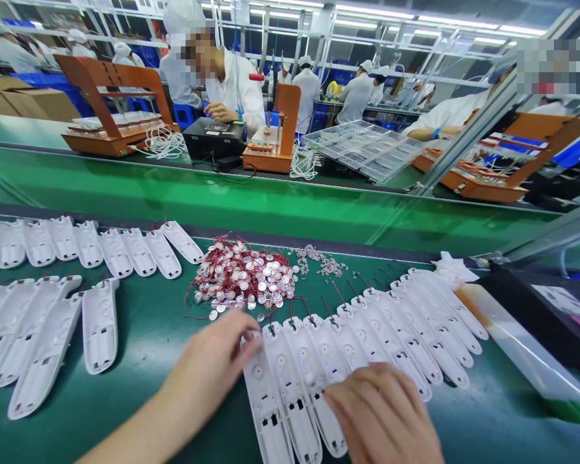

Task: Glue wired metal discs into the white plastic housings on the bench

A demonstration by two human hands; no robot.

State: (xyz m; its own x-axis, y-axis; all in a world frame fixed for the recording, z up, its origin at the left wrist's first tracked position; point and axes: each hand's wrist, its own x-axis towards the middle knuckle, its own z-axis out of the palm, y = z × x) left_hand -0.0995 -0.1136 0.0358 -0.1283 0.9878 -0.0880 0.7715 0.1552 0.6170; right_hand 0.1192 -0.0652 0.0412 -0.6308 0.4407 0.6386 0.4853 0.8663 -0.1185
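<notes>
My left hand [217,351] is closed, its thumb and fingers pinching the top end of the leftmost white plastic shell [261,386] in a slanting row. What else lies between those fingertips is hidden. My right hand [386,412] hovers low over the same row, fingers curled together by the lower part of the third shell [326,412]. Its fingertips are partly hidden, so I cannot make out what it holds, if anything. Thin dark and red wires stick out from the shells' top ends. Behind my left hand lies a heap of silvery discs with red wires [246,274].
Small metal parts [319,261] lie beside the heap. More white shells [99,328] rest on the left of the green table. A black box-like item [541,322] is at the right. Beyond a green barrier [270,206], people work near orange fixtures [273,158].
</notes>
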